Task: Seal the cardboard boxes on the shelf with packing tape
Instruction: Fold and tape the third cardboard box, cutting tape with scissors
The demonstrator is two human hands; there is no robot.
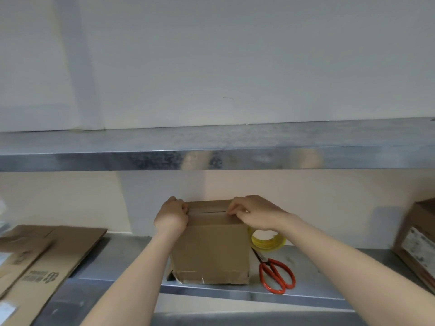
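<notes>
Small brown cardboard box (209, 248) on steel shelf (329, 267): probably light, stiff-walled, flaps springy; left hand (171, 217) and right hand (254, 214) grip its top edges, fingers curled at either seam end.

The yellow tape roll (268, 242) is largely covered by the wrist of the right hand (254, 214) and by the cardboard box (209, 250). Whether anything is pinched under the right fingers (233, 209) at the flap seam (208, 211) cannot be made out. The second box (416, 238) at the right is blurred and cut by the frame edge, and its label (417, 247) is unreadable. The flattened cardboard (47, 262) at the left is cropped, and its print is illegible.
</notes>
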